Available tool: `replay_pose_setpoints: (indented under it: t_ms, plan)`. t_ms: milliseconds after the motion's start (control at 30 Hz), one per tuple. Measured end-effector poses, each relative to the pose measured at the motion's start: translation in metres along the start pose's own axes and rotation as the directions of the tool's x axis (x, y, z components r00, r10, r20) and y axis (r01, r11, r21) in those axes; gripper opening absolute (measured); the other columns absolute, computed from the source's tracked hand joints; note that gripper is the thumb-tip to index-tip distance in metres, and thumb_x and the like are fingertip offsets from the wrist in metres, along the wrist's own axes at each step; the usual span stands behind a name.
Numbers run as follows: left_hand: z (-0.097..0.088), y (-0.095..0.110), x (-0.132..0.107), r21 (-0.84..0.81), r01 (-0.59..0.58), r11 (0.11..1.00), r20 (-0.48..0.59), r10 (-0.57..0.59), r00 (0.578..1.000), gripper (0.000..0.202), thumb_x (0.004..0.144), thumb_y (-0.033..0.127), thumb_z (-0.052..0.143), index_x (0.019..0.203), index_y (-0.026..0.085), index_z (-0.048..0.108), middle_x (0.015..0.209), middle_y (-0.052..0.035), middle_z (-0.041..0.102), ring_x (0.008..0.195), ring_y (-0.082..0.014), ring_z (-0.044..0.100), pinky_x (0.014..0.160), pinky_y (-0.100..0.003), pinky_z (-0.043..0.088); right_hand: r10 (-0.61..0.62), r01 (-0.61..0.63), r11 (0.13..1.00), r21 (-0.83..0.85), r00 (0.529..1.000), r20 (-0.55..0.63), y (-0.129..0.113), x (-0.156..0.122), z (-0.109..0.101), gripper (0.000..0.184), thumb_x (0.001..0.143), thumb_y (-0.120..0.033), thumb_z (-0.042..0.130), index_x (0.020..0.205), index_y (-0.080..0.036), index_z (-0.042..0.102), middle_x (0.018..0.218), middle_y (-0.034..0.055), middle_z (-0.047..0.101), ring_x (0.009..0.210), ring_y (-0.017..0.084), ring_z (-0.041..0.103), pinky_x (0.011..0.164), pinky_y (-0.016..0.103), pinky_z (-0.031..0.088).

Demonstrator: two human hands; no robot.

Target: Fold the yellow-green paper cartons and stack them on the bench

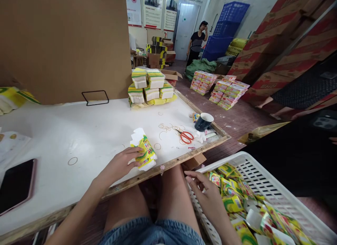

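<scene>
My left hand [129, 160] lies at the table's front edge, thumb and fingers closed on a small yellow printed carton [147, 151]. The carton looks flattened, with white end flaps sticking out at both ends. My right hand [202, 187] hovers by the near side of a white plastic basket [265, 174], fingers loosely bent and apart, with nothing seen in them. Inside the basket lie many similar yellow cartons [233, 204], jumbled together. Red-handled scissors [186, 137] rest on the table among loose rubber bands [157, 146].
Stacks of bundled yellow-and-white cartons [152, 80] stand at the table's far end. A dark mug [204, 122] sits at the right corner, a phone [18, 185] at the left. One person [197, 43] stands at the back; another, in dark clothes, is close on the right.
</scene>
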State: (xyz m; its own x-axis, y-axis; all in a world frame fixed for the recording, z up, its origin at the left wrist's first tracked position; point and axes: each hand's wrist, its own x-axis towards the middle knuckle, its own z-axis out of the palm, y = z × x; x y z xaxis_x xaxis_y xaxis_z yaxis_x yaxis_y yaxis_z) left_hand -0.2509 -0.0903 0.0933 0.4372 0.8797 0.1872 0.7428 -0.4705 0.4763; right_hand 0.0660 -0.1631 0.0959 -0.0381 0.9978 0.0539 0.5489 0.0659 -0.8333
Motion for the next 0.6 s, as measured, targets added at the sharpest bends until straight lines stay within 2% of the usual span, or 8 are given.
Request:
replay_pose_setpoints:
  t_ms: [100, 167, 267, 367, 433, 533, 600]
  plan:
    - [-0.002, 0.003, -0.002, -0.004, 0.009, 1.0, 0.012, -0.009, 1.0, 0.046, 0.073, 0.037, 0.072, 0.117, 0.027, 0.065, 0.131, -0.0042, 0.062, 0.123, -0.0268, 0.053, 0.103, -0.046, 0.044, -0.01, 0.009, 1.0, 0.028, 1.0, 0.018, -0.003, -0.001, 0.009, 0.03, 0.09, -0.041, 0.052, 0.103, -0.019, 0.068, 0.082, 0.0047, 0.07, 0.066, 0.018, 0.059, 0.06, 0.027, 0.046]
    - [-0.003, 0.005, -0.003, -0.012, 0.004, 1.0, 0.015, -0.004, 1.0, 0.048, 0.071, 0.039, 0.073, 0.117, 0.027, 0.065, 0.131, -0.0049, 0.062, 0.123, -0.0275, 0.053, 0.103, -0.047, 0.044, -0.022, 0.021, 0.999, 0.046, 1.0, 0.012, -0.005, -0.002, 0.013, 0.029, 0.089, -0.041, 0.054, 0.101, -0.019, 0.069, 0.078, 0.0042, 0.07, 0.065, 0.018, 0.059, 0.059, 0.026, 0.047]
    - [-0.004, 0.005, -0.004, -0.05, -0.041, 0.998, -0.018, 0.04, 0.999, 0.032, 0.081, 0.035, 0.064, 0.113, 0.03, 0.067, 0.125, -0.0011, 0.066, 0.12, -0.0228, 0.057, 0.101, -0.042, 0.047, -0.037, 0.036, 0.997, 0.061, 0.999, 0.015, -0.005, -0.002, 0.015, 0.028, 0.088, -0.04, 0.055, 0.098, -0.019, 0.07, 0.077, 0.0043, 0.07, 0.064, 0.017, 0.059, 0.059, 0.026, 0.048]
    - [0.0, 0.004, -0.005, -0.082, -0.064, 0.995, -0.142, 0.052, 0.988, 0.025, 0.091, 0.028, 0.05, 0.106, 0.028, 0.069, 0.113, -0.001, 0.072, 0.108, -0.0194, 0.064, 0.094, -0.037, 0.053, -0.043, 0.042, 0.997, 0.06, 0.999, 0.021, -0.004, -0.002, 0.017, 0.028, 0.088, -0.04, 0.055, 0.099, -0.019, 0.071, 0.076, 0.0041, 0.07, 0.064, 0.018, 0.06, 0.059, 0.026, 0.048]
    - [0.005, 0.005, -0.006, -0.088, -0.04, 0.995, -0.288, 0.013, 0.958, 0.027, 0.093, 0.025, 0.045, 0.106, 0.024, 0.068, 0.111, -0.0043, 0.072, 0.103, -0.0196, 0.066, 0.091, -0.037, 0.054, -0.04, 0.038, 0.997, 0.069, 0.999, 0.022, -0.004, -0.002, 0.019, 0.029, 0.088, -0.041, 0.055, 0.1, -0.02, 0.071, 0.078, 0.0047, 0.071, 0.066, 0.018, 0.062, 0.06, 0.027, 0.048]
    - [0.01, 0.011, -0.008, -0.105, 0.0, 0.994, -0.51, -0.054, 0.858, 0.027, 0.094, 0.019, 0.042, 0.111, 0.02, 0.063, 0.114, -0.0086, 0.07, 0.106, -0.0202, 0.064, 0.095, -0.039, 0.051, -0.022, 0.017, 0.995, 0.101, 0.999, 0.05, -0.008, -0.003, 0.023, 0.03, 0.088, -0.042, 0.055, 0.1, -0.02, 0.071, 0.085, 0.0061, 0.073, 0.071, 0.02, 0.064, 0.062, 0.027, 0.049]
    - [0.01, 0.02, -0.01, -0.115, 0.001, 0.993, -0.592, -0.07, 0.803, 0.027, 0.093, 0.015, 0.044, 0.112, 0.02, 0.062, 0.116, -0.0083, 0.068, 0.109, -0.0199, 0.063, 0.099, -0.039, 0.049, -0.002, -0.007, 0.991, 0.132, 0.998, 0.066, -0.013, -0.004, 0.025, 0.03, 0.087, -0.043, 0.056, 0.1, -0.021, 0.071, 0.09, 0.0067, 0.073, 0.075, 0.02, 0.065, 0.063, 0.027, 0.049]
